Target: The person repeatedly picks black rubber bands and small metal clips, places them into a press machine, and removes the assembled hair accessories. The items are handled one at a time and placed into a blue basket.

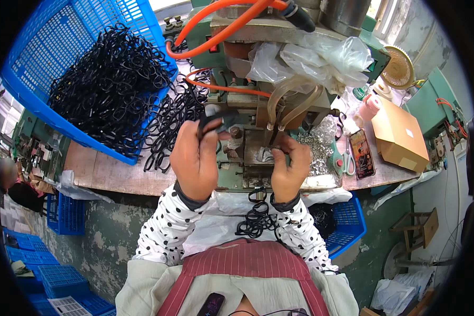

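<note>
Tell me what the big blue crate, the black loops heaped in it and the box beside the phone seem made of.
Blue crate: likely moulded plastic, semi-gloss, from its even colour and regular grid openings. Black loops: perhaps rubber or elastic, slightly shiny and loosely curling; hard to be sure. Box: seemingly cardboard, matte brown, with flat, straight-edged panels.
</note>
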`<state>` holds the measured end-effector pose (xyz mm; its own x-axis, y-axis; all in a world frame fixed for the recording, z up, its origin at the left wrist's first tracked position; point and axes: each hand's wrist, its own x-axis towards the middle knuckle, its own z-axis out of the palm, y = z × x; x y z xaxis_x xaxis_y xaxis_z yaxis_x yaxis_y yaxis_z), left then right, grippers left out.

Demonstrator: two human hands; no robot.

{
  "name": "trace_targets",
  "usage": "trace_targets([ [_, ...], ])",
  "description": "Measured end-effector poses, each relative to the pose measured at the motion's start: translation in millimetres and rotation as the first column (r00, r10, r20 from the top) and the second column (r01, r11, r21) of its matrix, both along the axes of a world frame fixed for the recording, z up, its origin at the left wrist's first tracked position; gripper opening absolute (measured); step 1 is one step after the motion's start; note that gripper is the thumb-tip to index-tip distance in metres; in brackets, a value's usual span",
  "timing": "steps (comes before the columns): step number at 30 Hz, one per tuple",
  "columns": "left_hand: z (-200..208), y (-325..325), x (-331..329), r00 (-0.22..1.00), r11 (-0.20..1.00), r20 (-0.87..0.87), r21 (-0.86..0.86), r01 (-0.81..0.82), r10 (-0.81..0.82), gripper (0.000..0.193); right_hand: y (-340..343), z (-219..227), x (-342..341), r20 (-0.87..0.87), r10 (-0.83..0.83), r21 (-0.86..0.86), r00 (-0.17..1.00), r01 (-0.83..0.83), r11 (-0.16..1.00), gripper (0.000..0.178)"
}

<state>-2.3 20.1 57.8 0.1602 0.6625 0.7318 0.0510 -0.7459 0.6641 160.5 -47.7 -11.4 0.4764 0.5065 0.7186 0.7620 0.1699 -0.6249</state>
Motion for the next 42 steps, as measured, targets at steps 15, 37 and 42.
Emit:
trace_targets([
  [15,-8,-2,0,0.991,0.995,-0.101,0.039,0.087,-0.083,0.015,22,-40,-13,-0.54,0.394,0.399,0.744,-0.186,0.898,0.039],
  [37,-67,-22,27,0.791,0.715,-0.498,0.4,0.573,-0.355,0.037,-38,-93,140,0.149,-0.232,-0.434,0.961,0.275,0.858,0.011],
  [42,-72,-27,20,0.844,0.759,-0.502,0.471,0.45,-0.189,0.044,-35,-105,145,-0.133,-0.216,-0.266,0.967,0.175,0.948,0.009],
])
